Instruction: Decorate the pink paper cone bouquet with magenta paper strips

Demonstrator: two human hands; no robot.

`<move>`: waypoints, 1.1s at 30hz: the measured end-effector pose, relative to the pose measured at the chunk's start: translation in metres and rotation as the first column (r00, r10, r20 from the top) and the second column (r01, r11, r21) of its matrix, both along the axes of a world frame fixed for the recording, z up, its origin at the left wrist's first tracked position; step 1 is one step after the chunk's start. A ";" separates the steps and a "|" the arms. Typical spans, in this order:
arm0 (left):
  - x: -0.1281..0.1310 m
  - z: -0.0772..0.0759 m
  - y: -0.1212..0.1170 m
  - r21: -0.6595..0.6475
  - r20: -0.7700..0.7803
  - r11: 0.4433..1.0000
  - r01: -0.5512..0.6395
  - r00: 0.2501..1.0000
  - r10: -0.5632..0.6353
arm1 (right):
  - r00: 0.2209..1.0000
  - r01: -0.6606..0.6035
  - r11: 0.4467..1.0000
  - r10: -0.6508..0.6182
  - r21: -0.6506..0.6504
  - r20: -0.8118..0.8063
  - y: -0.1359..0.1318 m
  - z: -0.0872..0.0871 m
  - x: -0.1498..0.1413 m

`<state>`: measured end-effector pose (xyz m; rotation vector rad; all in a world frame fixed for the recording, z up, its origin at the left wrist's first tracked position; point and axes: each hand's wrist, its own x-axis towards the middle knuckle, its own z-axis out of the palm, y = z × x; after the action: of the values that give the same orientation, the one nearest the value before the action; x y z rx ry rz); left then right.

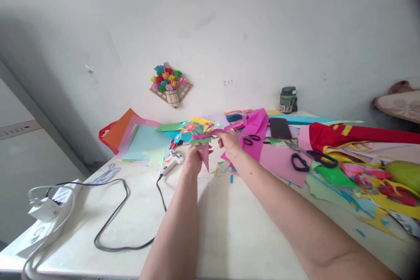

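Observation:
A paper flower bouquet [204, 156] with a pink cone base, a green frill and small colourful flowers is held up over the table. My left hand [193, 160] is closed around the cone below the frill. My right hand [229, 142] pinches a magenta paper strip [217, 132] that runs along the bouquet's upper right side; whether it is fixed there I cannot tell. Left of my left hand lies a white glue gun [171, 162]. Black-handled scissors [251, 138] rest on magenta paper [255, 124] just beyond my right hand.
Coloured paper sheets [144, 138] lie at the back left. A power strip [54, 214] and black cord [98, 238] occupy the left side. To the right are a phone [280, 128], larger scissors [300, 162], paper scraps [367, 183] and red cloth [348, 135]. A bottle [288, 100] stands by the wall.

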<state>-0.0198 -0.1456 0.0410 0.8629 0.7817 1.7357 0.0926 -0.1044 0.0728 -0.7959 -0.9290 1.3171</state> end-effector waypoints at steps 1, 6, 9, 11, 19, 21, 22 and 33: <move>0.000 0.000 0.000 0.007 0.005 1.000 0.006 1.000 -0.006 | 1.000 -0.002 1.000 0.002 0.000 -0.009 0.001 -0.001 -0.001; 0.001 0.000 -0.001 0.024 0.017 0.999 0.035 0.999 -0.036 | 0.994 0.010 1.000 -0.013 -0.024 -0.110 0.006 -0.005 -0.003; 0.001 0.000 -0.001 0.020 0.017 0.999 0.036 0.999 -0.037 | 0.980 0.002 1.000 -0.007 -0.027 -0.197 0.006 -0.006 -0.004; 0.001 0.000 -0.002 0.023 0.012 0.998 0.051 0.999 -0.051 | 0.976 -0.007 1.000 0.004 -0.015 -0.216 0.005 -0.006 -0.003; -0.001 0.000 -0.003 0.018 0.026 0.996 0.084 0.996 -0.084 | 0.977 -0.042 0.990 0.069 0.136 -0.201 0.006 -0.012 -0.002; -0.001 0.000 -0.004 0.004 0.042 0.996 0.089 0.995 -0.089 | 0.975 -0.039 0.993 0.062 0.112 -0.211 0.007 -0.013 -0.003; -0.001 0.001 -0.004 -0.003 0.046 0.996 0.093 0.995 -0.092 | 0.974 -0.036 0.995 0.057 0.097 -0.218 0.007 -0.013 -0.003; -0.004 -0.003 -0.006 -0.006 0.038 0.993 0.117 0.992 -0.117 | 0.960 -0.095 0.995 0.082 -0.036 -0.266 0.008 -0.014 -0.007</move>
<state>-0.0239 -0.1512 0.0376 0.8512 0.6988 1.6402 0.0860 -0.0962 0.0585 -0.6022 -0.7282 1.4882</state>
